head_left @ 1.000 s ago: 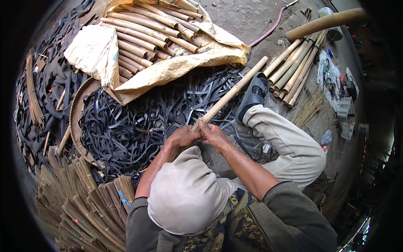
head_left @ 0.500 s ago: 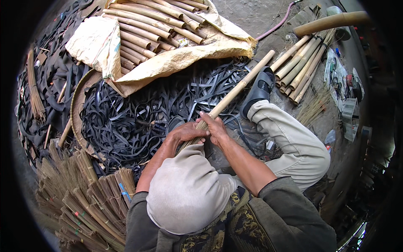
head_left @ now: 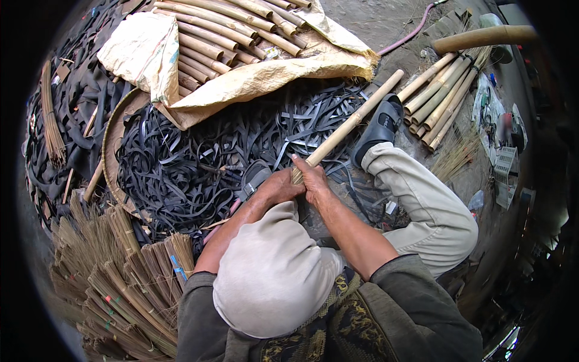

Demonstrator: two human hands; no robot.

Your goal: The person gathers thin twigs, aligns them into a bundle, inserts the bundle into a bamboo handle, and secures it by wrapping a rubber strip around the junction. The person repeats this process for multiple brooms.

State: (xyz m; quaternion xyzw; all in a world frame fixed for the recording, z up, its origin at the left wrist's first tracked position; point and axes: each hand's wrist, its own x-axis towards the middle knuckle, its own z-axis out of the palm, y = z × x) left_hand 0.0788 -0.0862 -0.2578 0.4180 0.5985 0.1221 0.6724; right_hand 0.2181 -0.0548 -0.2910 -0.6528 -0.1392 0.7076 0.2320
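A pale bamboo handle [head_left: 356, 122] slants from my hands up to the far right, with thin dry broom sticks [head_left: 297, 175] bunched around its near end. My left hand [head_left: 282, 187] is closed around these sticks; the rest of the bunch is hidden behind the hand and my raised knee. Right against it, my right hand [head_left: 315, 183] grips the join of sticks and handle, its thumb laid along the bamboo. Beneath and beyond the hands lies a tangled heap of black rubber strips [head_left: 181, 175].
Cut bamboo poles [head_left: 208, 45] lie on a pale woven sack [head_left: 265, 84] at the far side. Another bamboo bundle [head_left: 443, 96] rests at the far right near my sandalled foot [head_left: 383, 125]. Several stick bundles [head_left: 132, 283] stand at the near left. A pink hose [head_left: 413, 33] crosses the ground.
My left hand has closed more tightly around the sticks and sits nearer the right hand. Less of the bunch shows now. The whole view has shifted slightly.
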